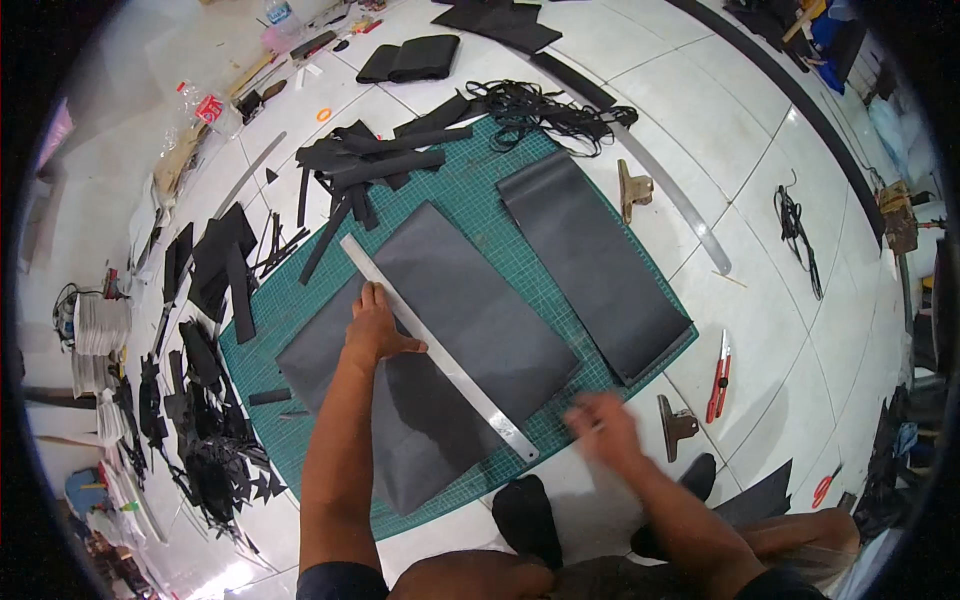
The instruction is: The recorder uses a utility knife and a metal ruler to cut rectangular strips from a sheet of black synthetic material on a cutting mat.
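A large dark grey sheet [460, 290] lies on the green cutting mat [545, 440]. Across it runs a steel ruler [455, 372], slanting from upper left to lower right. My left hand [376, 328] presses the ruler down, thumb and fingers spread along it, gripping nothing. Off the sheet's right corner, near the mat's front edge, my right hand [606, 432] is blurred by motion. Its fingers look curled together around something small and pale that I cannot make out. A folded black sheet [595, 265] rests on the mat's right side.
Black offcuts [215, 440] pile up at the left, with more strips [370, 160] at the mat's far edge. To the right lie a red utility knife [719, 378], bulldog clips [678, 427] and a long metal strip [680, 205] on white tiles. My feet [527, 520] are close to the mat.
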A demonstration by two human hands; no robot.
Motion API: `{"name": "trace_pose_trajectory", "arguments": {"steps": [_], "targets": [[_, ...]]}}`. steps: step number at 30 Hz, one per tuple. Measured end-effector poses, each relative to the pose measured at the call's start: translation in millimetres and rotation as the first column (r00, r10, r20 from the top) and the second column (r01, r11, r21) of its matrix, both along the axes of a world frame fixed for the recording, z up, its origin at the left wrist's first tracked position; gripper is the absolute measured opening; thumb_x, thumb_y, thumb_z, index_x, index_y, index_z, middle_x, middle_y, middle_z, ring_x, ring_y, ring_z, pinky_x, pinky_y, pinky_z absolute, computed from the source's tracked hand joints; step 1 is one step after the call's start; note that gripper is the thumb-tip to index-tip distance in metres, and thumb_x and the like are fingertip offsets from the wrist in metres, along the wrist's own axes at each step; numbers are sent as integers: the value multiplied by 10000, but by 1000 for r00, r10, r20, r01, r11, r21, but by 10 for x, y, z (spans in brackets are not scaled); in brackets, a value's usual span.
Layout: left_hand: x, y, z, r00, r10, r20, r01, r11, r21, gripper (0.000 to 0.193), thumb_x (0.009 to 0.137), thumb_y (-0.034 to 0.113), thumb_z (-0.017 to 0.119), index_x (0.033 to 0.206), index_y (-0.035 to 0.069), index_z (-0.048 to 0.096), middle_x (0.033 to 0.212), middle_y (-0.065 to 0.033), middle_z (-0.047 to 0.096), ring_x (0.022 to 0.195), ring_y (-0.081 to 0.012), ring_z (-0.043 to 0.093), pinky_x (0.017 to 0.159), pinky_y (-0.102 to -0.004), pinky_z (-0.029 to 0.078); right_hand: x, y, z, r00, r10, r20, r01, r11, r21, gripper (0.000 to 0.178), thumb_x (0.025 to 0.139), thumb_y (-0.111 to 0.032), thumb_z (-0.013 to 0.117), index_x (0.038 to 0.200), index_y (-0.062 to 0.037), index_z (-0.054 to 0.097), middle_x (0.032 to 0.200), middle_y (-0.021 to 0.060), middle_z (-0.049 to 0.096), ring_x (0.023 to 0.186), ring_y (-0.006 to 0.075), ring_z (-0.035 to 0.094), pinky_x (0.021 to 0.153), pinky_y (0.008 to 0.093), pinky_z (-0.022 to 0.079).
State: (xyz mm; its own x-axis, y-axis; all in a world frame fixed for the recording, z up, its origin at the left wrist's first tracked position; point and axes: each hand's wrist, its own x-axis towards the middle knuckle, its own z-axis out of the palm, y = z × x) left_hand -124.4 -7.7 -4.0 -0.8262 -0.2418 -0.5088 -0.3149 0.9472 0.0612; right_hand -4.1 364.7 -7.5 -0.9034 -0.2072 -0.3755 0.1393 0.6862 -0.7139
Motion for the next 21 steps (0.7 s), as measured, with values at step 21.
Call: {"name": "trace_pose_trajectory", "arguments": {"steps": [21], "targets": [[-40,63,21,998,-24,61,23,1000,19,1392,502,504,912,1497,-53,114,1574,-188,111,1417,-408,234,1076,-446,419,-1058,1333,18,809,-527,-258,503,850,-160,337,988,-186,488,1297,-77,408,869,119,594,668,176,601,548,327,494]]}}
